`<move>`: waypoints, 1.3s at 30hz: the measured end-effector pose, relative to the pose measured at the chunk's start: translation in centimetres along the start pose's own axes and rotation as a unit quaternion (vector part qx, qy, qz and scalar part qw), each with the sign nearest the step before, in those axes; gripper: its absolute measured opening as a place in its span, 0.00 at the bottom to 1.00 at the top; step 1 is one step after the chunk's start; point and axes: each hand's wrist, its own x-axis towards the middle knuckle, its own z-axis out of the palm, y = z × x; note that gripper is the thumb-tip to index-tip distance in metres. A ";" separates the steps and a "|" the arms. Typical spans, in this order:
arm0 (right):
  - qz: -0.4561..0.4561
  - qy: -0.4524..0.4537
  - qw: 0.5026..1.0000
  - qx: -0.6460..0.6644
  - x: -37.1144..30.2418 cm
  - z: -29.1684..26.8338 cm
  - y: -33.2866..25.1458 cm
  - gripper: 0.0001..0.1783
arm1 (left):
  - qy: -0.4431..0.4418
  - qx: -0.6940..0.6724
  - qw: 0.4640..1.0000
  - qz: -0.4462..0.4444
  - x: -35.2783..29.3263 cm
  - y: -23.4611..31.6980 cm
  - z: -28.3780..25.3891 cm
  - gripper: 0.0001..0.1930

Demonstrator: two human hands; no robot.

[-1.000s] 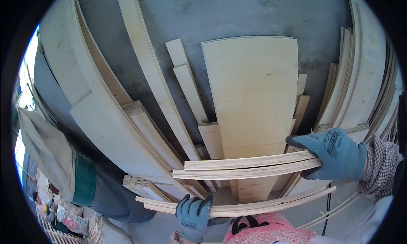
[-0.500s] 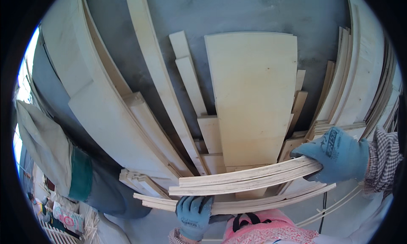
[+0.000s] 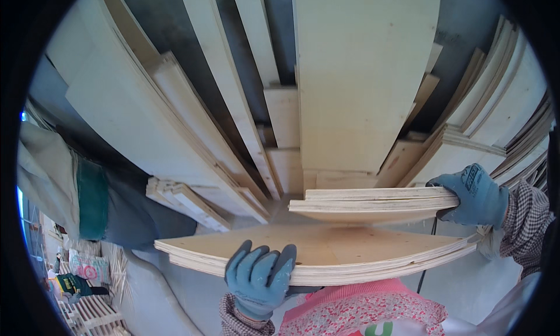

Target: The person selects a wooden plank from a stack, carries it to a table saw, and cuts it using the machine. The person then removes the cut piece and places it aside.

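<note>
My right hand, in a blue-grey work glove, grips the right end of a smaller stack of thin plywood sheets. That stack is held roughly level, and its layered edge faces me. Below and nearer lies a longer stack of plywood sheets, its pale upper face showing. My left hand, gloved alike, holds this lower stack at its near edge, left of the middle. The fingers reach over the edge onto the face; what lies beneath is hidden. At the right the two stacks come close together.
A wide pale board leans on the grey wall ahead. Long panels and narrow strips stand at the left, more boards at the right. A grey cover with a green band stands far left; a person is beyond.
The upper stack has shifted right and up, apart from the lower one. The lower stack has tipped, so its face shows. My view has dipped, and my left fingers have spread.
</note>
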 end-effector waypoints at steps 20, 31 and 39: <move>0.038 -0.114 0.989 0.082 6.7 17.7 9.3 0.33 | -0.129 0.043 0.987 -0.082 1.3 1.5 -0.7 0.14; -0.030 -0.097 0.993 0.060 10.2 24.0 8.3 0.29 | -0.124 0.061 0.988 -0.068 2.1 0.9 0.1 0.16; -0.033 -0.060 0.987 0.146 11.2 23.0 7.6 0.31 | -0.120 0.062 0.990 -0.031 3.4 0.3 1.4 0.22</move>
